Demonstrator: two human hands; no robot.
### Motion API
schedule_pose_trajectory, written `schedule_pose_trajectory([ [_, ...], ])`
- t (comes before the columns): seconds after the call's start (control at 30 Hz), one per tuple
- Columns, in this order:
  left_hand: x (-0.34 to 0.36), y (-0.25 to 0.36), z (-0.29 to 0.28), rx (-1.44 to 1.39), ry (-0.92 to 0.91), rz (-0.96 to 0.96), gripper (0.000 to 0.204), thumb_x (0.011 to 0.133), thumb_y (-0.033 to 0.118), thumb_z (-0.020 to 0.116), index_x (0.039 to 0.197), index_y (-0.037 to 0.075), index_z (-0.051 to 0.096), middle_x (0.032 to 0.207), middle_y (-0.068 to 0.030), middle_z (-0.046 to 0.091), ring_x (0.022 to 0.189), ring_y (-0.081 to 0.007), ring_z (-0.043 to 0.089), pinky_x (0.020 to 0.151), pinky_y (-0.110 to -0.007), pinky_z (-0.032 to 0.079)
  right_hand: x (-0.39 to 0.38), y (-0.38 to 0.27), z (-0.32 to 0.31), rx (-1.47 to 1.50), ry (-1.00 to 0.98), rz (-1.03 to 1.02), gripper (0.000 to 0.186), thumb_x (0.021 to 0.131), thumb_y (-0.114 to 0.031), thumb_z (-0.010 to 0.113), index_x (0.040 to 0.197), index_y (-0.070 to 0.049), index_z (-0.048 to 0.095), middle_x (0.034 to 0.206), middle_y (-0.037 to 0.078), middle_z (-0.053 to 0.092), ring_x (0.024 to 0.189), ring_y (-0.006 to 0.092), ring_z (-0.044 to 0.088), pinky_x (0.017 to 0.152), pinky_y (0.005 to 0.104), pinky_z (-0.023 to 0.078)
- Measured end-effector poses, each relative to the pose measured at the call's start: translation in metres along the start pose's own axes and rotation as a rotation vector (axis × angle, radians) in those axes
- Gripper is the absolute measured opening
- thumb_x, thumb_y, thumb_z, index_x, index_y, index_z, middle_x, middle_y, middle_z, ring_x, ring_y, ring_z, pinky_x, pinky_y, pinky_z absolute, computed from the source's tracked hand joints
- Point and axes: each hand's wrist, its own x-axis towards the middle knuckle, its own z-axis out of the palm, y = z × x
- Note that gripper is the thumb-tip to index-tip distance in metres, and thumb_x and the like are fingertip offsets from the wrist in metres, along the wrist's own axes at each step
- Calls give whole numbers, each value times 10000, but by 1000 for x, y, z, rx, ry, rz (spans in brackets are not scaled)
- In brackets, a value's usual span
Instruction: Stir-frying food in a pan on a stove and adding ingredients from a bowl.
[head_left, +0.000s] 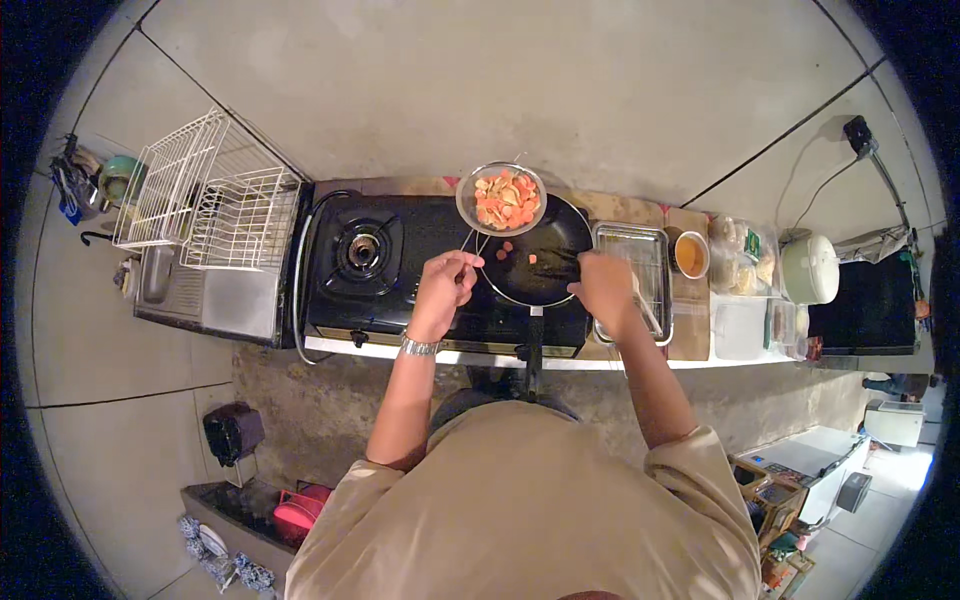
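My left hand, with a metal watch on the wrist, is closed on the thin wire handle of a mesh strainer. Sliced carrots, orange and pale, fill the strainer, which is held over the far left rim of a black frying pan. A few carrot slices lie in the pan. My right hand is closed at the pan's right side. A dark shape shows by its fingers against the black pan; what it grips is not clear.
The pan sits on a black gas stove with a bare burner at left. A metal tray with a rack, a cup of orange liquid and bagged food stand right. A white dish rack is far left.
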Motion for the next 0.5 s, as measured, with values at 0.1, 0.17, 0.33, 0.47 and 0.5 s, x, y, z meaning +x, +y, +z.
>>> schedule_pose_trajectory([
  [0.1,0,1,-1,13,-6,-7,272,1043,127,426,1027,-41,639,649,26,497,484,-47,337,435,-222,258,8,-2,12,-46,-38,9,279,716,-242,854,854,-40,721,893,160,712,881,357,711,778,470,561],
  [0.17,-1,-1,-4,1,3,-6,269,1039,123,428,1029,-42,640,648,26,497,484,-46,337,435,-223,257,9,-4,16,-34,-25,3,270,715,-235,850,850,-39,722,888,162,713,879,357,712,777,469,562],
  [0.33,-2,-4,-10,-10,5,-10,266,1036,119,428,1026,-36,643,646,25,496,488,-47,337,436,-226,254,11,-4,22,-5,23,-2,241,732,-218,830,852,-36,726,874,172,713,874,359,714,781,470,564],
  [0.47,-4,-8,-12,-8,8,-8,265,1037,121,430,1020,-30,647,644,26,490,492,-49,340,439,-230,252,10,-2,15,-46,-80,70,303,770,-251,827,961,-39,725,947,168,726,915,365,711,810,484,561],
  [0.5,-5,-8,-12,-2,8,-6,267,1037,122,429,1019,-29,648,644,26,489,494,-50,343,440,-232,251,8,0,13,-28,-71,63,311,779,-260,823,980,-42,730,952,169,727,922,366,712,815,487,562],
])
